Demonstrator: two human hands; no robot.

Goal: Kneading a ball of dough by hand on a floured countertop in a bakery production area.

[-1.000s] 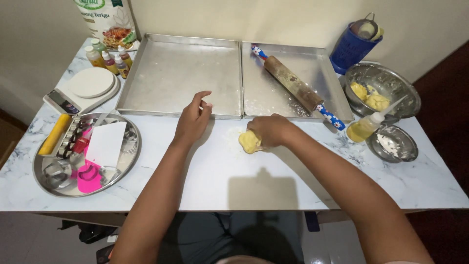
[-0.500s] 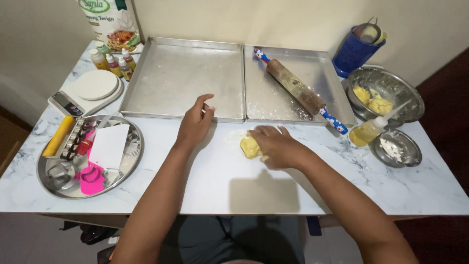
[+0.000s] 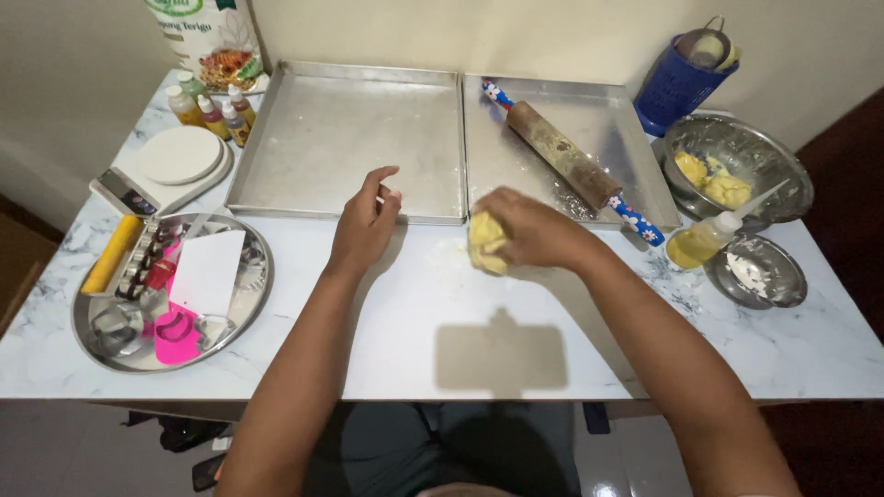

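Dough lump: pale yellow, on the table near its middle, just at 6 o'clock of the seam between the two trays.
Handling: judged soft and pliable, light, likely a bit greasy or tacky; deforms under pressure, so it won't break but will lose shape if squeezed hard.
Where to grip: cup it from above and the side with a wide palm contact; no rigid edge to pinch.
Right hand: curled over the lump, fingers wrapped round its 3 o'clock side and top, gripping or pressing it against the table; only the lump's 9 o'clock face shows.
Left hand: loosely open, fingers half curled, holding nothing; fingertips at the near rim of the left tray, whether touching it I cannot tell.
Right tray: at 12 o'clock of the lump, carries a rolling pin lying diagonally.
Bowl: at 2 o'clock, with more yellow dough inside.
Squeeze bottle: at 3 o'clock, yellow liquid, tilted.
Round tray: at 9 o'clock, holds cutters and a white card.
Scale: at 10 o'clock, well apart.
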